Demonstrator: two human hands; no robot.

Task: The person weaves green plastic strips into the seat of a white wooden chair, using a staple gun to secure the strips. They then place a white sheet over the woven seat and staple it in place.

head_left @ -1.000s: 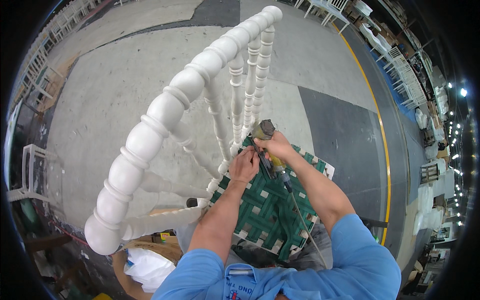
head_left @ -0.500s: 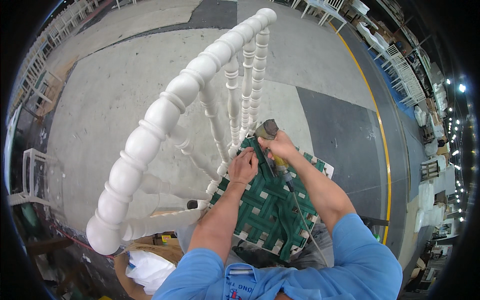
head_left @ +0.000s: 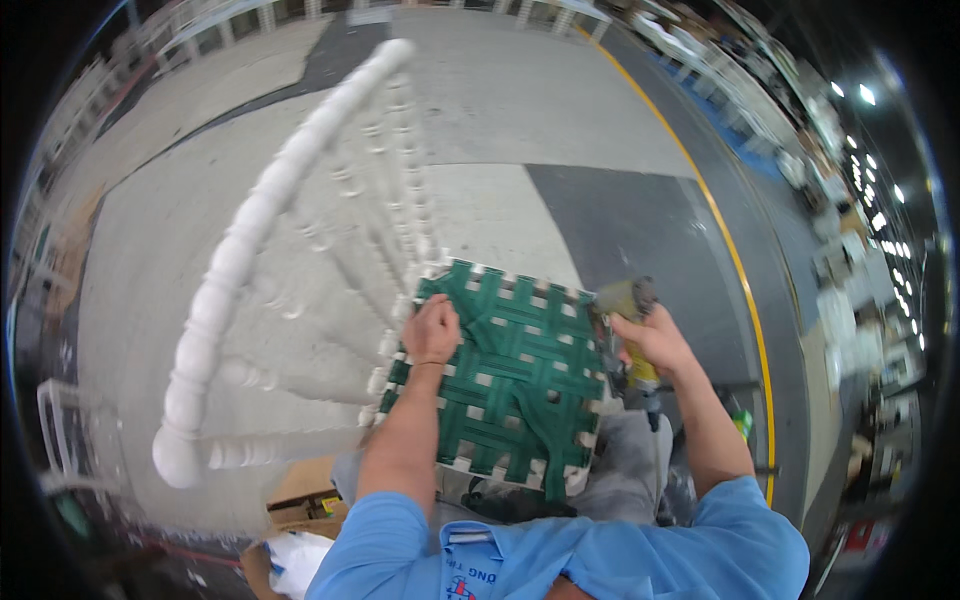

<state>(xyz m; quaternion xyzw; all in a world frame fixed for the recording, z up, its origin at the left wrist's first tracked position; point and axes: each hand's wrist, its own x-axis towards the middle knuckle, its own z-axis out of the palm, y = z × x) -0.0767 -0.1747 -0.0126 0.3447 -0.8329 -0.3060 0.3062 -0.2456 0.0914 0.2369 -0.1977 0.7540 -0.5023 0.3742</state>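
Note:
A white chair (head_left: 255, 215) with turned, beaded spindles lies tilted before me, its back reaching to the upper left. Green webbing straps (head_left: 535, 325) are woven across its seat frame, with loose lengths lying on top. At the seat edge beside the spindles, my left hand (head_left: 432, 330) is closed on a green webbing strap; its fingertips are hidden. My right hand (head_left: 652, 342) grips a yellowish air staple gun (head_left: 622, 298), held off the seat's right edge. A hose hangs from the gun's handle. Motion blurs the chair back somewhat.
An open cardboard box (head_left: 300, 495) and a white bag (head_left: 298, 560) are at lower left. White chair frames (head_left: 65, 430) stand along the left. More furniture lines the right side, past a yellow floor line (head_left: 745, 275). My knee (head_left: 625, 460) is below the seat.
The staple gun, in my right hand, has moved right, away from the chair back to beyond the seat's right edge. My left hand has shifted left. The chair appears turned and further left.

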